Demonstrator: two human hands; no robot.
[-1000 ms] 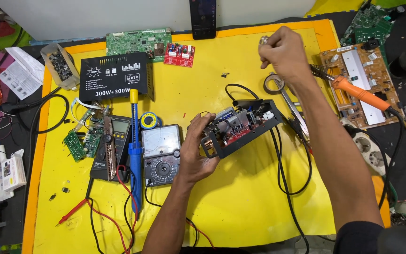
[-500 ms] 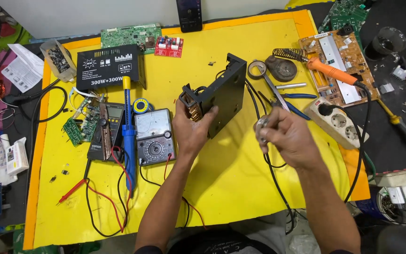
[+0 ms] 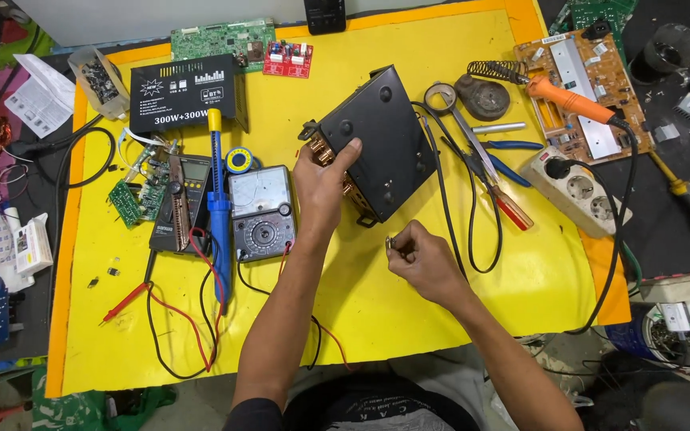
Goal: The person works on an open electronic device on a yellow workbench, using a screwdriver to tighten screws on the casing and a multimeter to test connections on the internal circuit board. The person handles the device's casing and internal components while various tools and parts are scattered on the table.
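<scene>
The left hand [image 3: 323,179] grips the black amplifier case [image 3: 377,144] at its connector end, thumb and fingers closed on the edge; the case is tilted up on 1 side, underside facing the camera, near the centre of the yellow tabletop [image 3: 441,319]. The right hand [image 3: 421,259] is closed in a pinch on 1 small metal part [image 3: 390,242], too small to identify, held just below the case's lower corner and apart from it. A black cable [image 3: 473,231] loops on the tabletop beside the right hand. Left of the left hand lie an analogue multimeter [image 3: 260,214], a blue desoldering pump [image 3: 217,199] and a digital meter [image 3: 181,203], close together. To the right of the case lie a red-handled screwdriver [image 3: 513,209], a white power strip [image 3: 573,190] and an orange-handled soldering iron [image 3: 565,97] resting over a brown circuit board [image 3: 592,72].
</scene>
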